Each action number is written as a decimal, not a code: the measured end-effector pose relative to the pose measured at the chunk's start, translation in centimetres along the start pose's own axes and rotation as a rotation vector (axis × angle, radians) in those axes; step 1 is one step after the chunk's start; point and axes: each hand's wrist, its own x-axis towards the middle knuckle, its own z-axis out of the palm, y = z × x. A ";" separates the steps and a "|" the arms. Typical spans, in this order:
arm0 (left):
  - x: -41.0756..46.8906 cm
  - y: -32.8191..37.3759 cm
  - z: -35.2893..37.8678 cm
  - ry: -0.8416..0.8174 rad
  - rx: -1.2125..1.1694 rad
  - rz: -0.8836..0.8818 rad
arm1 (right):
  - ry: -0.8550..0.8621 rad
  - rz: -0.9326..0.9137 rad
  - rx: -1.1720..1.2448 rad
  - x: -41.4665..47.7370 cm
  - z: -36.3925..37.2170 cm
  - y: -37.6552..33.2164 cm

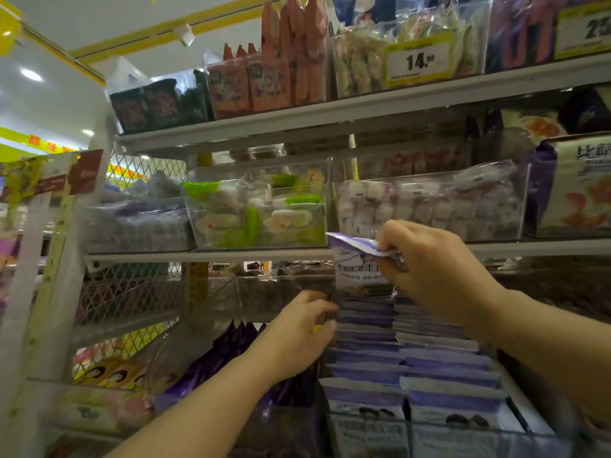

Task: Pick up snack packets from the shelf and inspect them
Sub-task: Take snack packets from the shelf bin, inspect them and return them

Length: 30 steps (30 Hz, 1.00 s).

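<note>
While the purple-and-white snack packet (358, 259) hung in the air just in front of the middle shelf's edge (205, 256), our right hand (439, 272) held it by its top right corner, thumb and fingers pinched together on the crimped seal. It sat tilted, top edge slanting toward the left, its printed face turned toward us, though the print was too blurred to read. Directly below it stood two rows of matching purple-and-white packets (410, 361), filed upright one behind another in a clear bin (429, 428) on the lower shelf.

Our left hand (304, 328) reached in at the left side of those rows, fingers curled against the bin's clear divider wall; we could not tell whether it gripped anything, since the fingertips were hidden behind the plastic. Dark purple pouches (231, 345) stood just left of that hand.

On the middle shelf, behind the raised packet, a clear tub (429, 206) held small white-wrapped sweets, and beside it another tub (258, 216) held green-and-white wrapped pieces. Higher up, orange packets (267, 77) and dark green ones (158, 100) lined the top shelf, near a yellow-framed price tag (418, 62) reading 14. A white mesh panel (132, 292) closed off the rack's left end.
</note>
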 end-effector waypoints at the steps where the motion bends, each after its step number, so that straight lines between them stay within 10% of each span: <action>1: -0.4 0.5 -0.5 0.063 -0.041 -0.004 | 0.031 0.003 0.029 0.2 -0.5 -0.5; 9: -7.9 4.6 -4.8 0.554 -0.432 0.053 | 0.113 0.218 0.488 0.2 -1.6 -8.4; 30: -32.5 -5.1 1.3 0.640 -0.782 -0.731 | -0.597 1.229 2.081 -13.8 15.7 -32.7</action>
